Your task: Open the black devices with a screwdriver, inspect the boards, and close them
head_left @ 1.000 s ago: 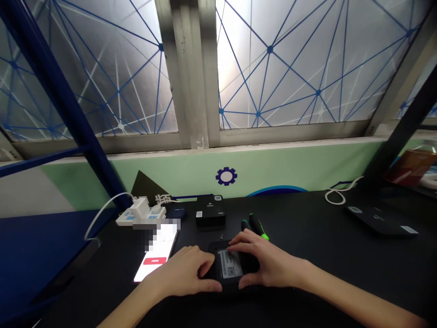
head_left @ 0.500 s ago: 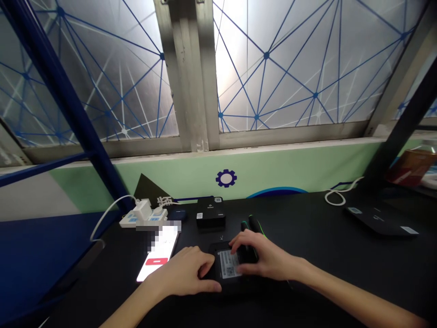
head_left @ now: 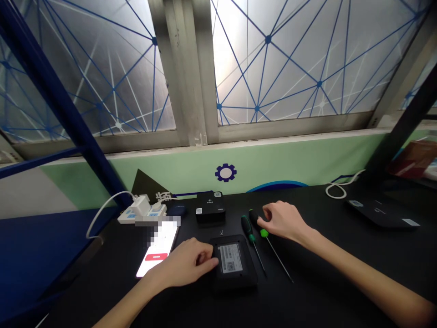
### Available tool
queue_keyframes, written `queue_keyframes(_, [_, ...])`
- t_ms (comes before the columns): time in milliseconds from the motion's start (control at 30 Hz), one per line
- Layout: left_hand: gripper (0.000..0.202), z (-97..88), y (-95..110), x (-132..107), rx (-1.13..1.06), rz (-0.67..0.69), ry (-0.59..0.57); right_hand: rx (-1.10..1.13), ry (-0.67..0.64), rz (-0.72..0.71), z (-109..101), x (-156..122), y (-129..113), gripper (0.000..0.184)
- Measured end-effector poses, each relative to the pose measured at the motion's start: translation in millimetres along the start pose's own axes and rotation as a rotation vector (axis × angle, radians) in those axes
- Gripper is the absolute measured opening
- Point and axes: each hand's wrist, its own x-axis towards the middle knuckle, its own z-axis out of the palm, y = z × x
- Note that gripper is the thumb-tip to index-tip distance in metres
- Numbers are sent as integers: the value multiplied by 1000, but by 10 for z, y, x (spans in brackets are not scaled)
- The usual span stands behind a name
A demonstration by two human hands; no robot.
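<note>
A small black device [head_left: 233,265] with a white label lies flat on the black table [head_left: 324,273] in front of me. My left hand [head_left: 186,265] rests against its left edge, fingers curled on the rim. Two screwdrivers with black-and-green handles lie just right of the device, shafts pointing toward me. My right hand [head_left: 281,219] is over the handle of the right screwdriver [head_left: 264,233], fingers curled and touching it. The left screwdriver [head_left: 248,230] lies untouched beside it.
A lit phone [head_left: 157,248] lies left of my left hand. Behind it sit a white power strip [head_left: 141,212] with a cable and a small black box [head_left: 210,210]. A flat black device [head_left: 378,213] and a coiled white cable [head_left: 336,190] lie far right.
My right hand has left the top of the black device and moved back and right to the screwdriver handle. The left hand has stayed at the device's left edge.
</note>
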Motion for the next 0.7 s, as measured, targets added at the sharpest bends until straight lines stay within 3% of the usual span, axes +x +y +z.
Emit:
queue_keyframes(167, [51, 24, -29, 32, 21, -66, 77, -2, -172, 66, 55, 28, 51, 37])
queue_keyframes(367, [52, 47, -49, 35, 75, -60, 91, 33, -137, 52, 66, 17, 32, 34])
queue_keyframes(700, [54, 79, -59, 21, 79, -96, 117, 51, -231, 20, 173, -7, 21, 34])
